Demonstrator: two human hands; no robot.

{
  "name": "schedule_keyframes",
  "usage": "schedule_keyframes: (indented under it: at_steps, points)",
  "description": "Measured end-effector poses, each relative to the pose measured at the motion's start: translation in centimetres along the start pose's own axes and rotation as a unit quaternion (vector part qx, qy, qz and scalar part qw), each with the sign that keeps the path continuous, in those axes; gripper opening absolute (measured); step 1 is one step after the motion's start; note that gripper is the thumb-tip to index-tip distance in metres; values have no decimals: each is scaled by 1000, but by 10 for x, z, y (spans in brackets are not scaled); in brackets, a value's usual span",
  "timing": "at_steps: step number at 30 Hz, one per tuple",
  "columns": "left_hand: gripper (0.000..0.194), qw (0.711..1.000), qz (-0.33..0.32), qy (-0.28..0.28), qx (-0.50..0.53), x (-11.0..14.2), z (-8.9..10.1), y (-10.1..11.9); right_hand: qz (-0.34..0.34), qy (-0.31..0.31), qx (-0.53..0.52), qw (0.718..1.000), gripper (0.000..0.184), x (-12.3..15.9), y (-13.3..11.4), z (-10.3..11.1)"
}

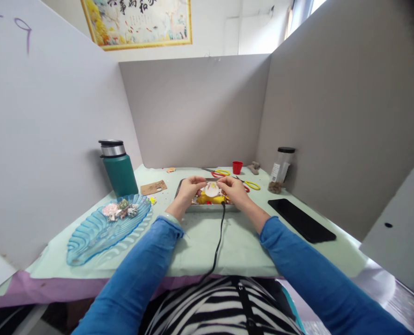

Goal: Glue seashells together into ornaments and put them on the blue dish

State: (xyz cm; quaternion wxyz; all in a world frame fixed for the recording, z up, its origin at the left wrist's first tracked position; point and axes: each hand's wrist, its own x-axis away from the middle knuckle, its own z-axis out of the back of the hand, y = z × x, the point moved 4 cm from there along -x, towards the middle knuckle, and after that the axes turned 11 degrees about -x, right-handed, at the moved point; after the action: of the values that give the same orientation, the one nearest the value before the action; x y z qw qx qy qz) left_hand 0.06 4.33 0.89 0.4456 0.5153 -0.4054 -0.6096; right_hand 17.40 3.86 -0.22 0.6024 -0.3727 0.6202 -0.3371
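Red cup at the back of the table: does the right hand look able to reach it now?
Probably yes: the red cup stands beyond the right hand with nothing tall between, though scissors lie close by and that hand is at a white round piece.

Pale, roundish piece (212, 190); seemingly flecked with colour; face-on between both hands (192, 187) (234, 189)

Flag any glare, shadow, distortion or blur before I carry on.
Head view: glare whitens the wall beside the window; head view: soft shadow on the left partition beside the teal bottle; head view: blue sleeves stretched toward lower corners, upper right corner dark; head view: markings on the white disc between the hands look soft.
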Motion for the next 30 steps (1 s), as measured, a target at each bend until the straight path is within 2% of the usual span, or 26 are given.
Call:
schedule_keyframes:
  at_steps: [5,8,12,15,19,24,30]
  points:
    - [34,998,19,-61,-5,4,-7,2,6,10,-14,1000,22,1,-2,0]
    - [35,996,32,-78,-17,6,-10,2,4,-2,-11,1000,22,1,-2,0]
    - [34,996,25,-71,-40,6,-9,1,11,-15,-1,1000,23,1,-1,0]
    - [33,997,24,-53,-45,5,-8,0,48,-21,32,998,26,2,-4,-1]
    - [34,997,15,-70,-36,4,-9,-1,89,-14,96,991,23,6,-8,-3]
    - [32,995,-3,-92,-33,5,-10,0,101,-6,110,989,17,8,-14,-5]
    - [26,997,-3,-70,-46,4,-9,-1,117,-26,110,987,17,14,-22,-9]
